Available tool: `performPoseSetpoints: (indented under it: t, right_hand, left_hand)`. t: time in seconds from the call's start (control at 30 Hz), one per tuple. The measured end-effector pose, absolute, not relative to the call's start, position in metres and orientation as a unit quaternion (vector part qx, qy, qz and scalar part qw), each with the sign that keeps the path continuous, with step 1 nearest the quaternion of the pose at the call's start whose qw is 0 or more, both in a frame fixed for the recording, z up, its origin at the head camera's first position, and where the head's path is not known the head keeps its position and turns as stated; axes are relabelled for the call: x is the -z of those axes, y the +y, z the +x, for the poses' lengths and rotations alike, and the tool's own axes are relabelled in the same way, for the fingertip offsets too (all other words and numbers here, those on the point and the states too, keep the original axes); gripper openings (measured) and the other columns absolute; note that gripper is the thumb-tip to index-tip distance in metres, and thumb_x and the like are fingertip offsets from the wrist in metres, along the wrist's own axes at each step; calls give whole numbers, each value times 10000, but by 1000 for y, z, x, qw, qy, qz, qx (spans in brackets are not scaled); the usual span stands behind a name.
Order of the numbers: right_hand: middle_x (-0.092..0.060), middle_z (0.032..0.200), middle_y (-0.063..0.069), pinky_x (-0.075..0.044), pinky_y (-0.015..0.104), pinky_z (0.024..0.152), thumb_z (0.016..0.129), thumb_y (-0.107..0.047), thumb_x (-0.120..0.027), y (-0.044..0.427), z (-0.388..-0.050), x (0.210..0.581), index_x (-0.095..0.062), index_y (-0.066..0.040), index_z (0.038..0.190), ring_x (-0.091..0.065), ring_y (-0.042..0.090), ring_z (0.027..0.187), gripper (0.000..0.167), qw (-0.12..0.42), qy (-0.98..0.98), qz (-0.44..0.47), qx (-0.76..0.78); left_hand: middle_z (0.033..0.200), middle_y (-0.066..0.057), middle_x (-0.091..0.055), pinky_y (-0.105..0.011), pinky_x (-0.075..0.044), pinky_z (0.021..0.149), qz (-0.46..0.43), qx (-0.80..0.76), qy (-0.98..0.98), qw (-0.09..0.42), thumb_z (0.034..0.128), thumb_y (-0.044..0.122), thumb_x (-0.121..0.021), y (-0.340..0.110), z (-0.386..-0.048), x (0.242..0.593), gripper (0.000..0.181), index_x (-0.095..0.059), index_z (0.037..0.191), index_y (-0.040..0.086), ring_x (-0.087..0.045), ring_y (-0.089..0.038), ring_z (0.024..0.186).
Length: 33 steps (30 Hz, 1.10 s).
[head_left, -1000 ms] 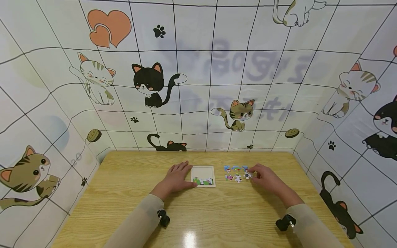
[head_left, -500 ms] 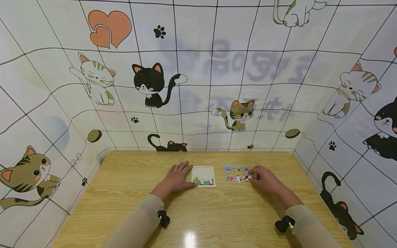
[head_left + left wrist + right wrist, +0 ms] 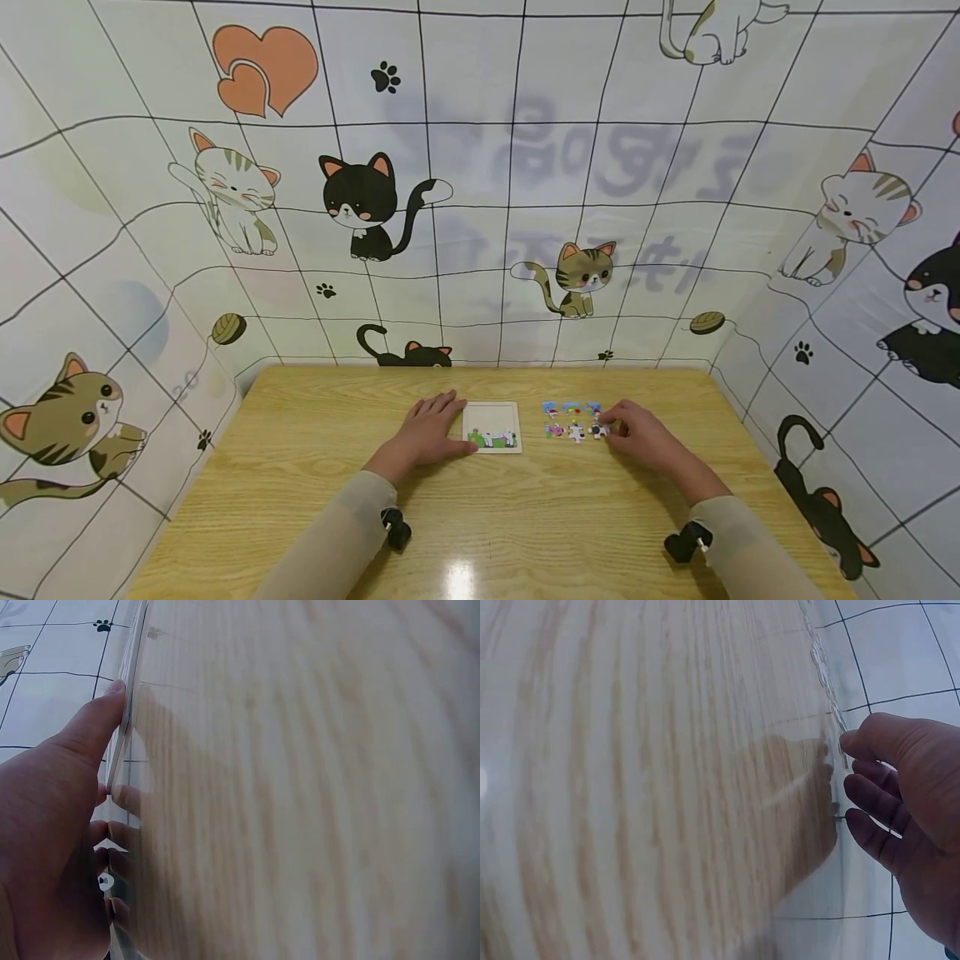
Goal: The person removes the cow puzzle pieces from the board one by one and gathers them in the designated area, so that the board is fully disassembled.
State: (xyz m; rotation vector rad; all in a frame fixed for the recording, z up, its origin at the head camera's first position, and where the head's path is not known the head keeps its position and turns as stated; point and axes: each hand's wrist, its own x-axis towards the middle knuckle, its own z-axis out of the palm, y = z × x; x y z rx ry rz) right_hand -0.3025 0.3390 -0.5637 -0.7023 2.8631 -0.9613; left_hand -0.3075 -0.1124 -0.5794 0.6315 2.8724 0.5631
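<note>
Closest in, nearer than the square, pale-framed puzzle board [image 3: 491,417], two beige cloth sleeves [image 3: 330,533] are seen, a small black device [image 3: 396,528] worn at the cuff left of the board and another small black device [image 3: 688,542] at the right. Under everything, the glossy yellow-brown wood-grain worktop [image 3: 525,517] is spread.

Now to the board's left: the left hand [image 3: 426,429] is laid flat, fingers straight and slightly apart, thumb set at the board's near left corner and forefinger at the far one, so sliding is probably being prevented. Along the board's near edge, a green-and-white strip of fitted pieces [image 3: 491,439] is seated; the recess beyond is left bare.

Over to the board's right, six loose pieces are laid in two rows, presumably spaced so each can be lifted singly: a pink piece [image 3: 554,430], a white knobbed piece [image 3: 575,432] and a black-and-white piece [image 3: 597,430] in front, three blue-topped pieces [image 3: 572,407] behind. At the black-and-white one's outer edge, the right hand [image 3: 641,429] is held with bent fingers; whether it is pinched or merely touched cannot be told.

Farthest, beyond the board, a white cat-print sheet [image 3: 480,192] is hung, likely as a screen.
</note>
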Motion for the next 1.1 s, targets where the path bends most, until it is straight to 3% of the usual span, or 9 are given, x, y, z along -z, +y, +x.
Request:
performPoseSetpoints:
  t: [0.73,1.1]
  right_hand:
    - [-659,1137,63,-496,349,754,1018,-13,-760,336,-302,563,-766,-5,1278,-543,148,881,261,34,930,-211,300]
    - [-659,1169,76,-500,355,759,1031,-33,-760,334,-300,562,-764,-2,1288,-546,155,891,259,40,930,-206,302]
  left_hand:
    - [1821,-103,-260,-643,-183,1327,211,-181,958,77,995,710,-706,-113,-306,577,949,-395,1735,203,-244,-382,1668]
    - [1807,-148,-279,-676,-182,1313,221,-206,951,67,1005,705,-694,-115,-307,581,951,-411,1720,146,-257,-422,1652]
